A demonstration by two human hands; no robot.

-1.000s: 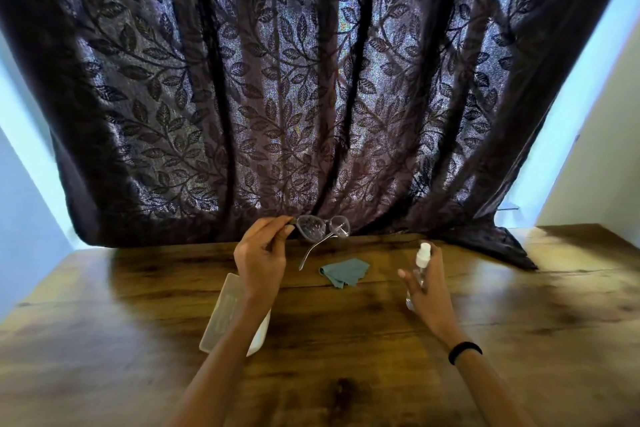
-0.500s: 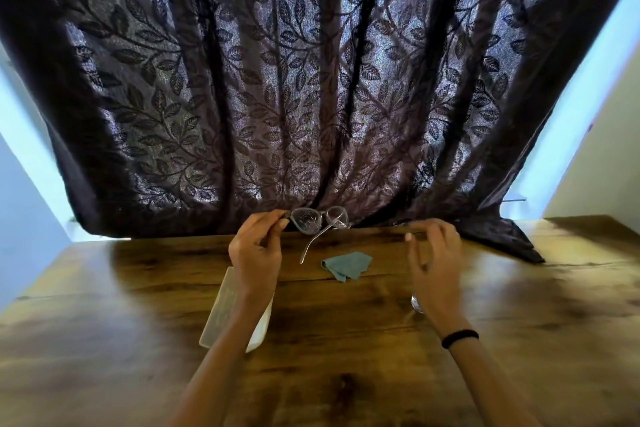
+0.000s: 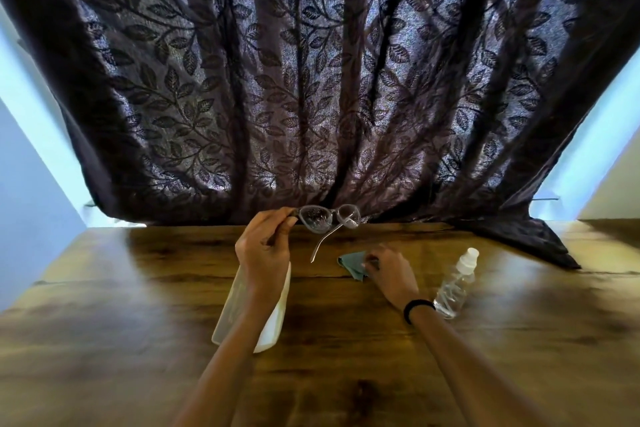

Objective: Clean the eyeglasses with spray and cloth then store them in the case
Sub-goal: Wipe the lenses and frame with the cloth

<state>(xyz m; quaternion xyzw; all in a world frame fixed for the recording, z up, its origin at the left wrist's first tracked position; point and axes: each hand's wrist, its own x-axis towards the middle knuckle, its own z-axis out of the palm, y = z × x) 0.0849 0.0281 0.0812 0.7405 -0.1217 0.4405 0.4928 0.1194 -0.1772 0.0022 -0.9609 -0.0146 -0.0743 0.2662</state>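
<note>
Eyeglasses [image 3: 313,218] are hanging above the wooden table [image 3: 104,322], the left hand [image 3: 265,253] pinching one corner; the right hand [image 3: 393,274] is touching the cloth [image 3: 351,263], its grip too blurred to tell.

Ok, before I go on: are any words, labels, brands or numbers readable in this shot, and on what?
No text can be read anywhere.
On the spray bottle: clear, no label shows.
On the case: pale, no print can be made out.
On the eyeglasses: any frame marking is too small to tell.
On the cloth: plain where it shows.
</note>
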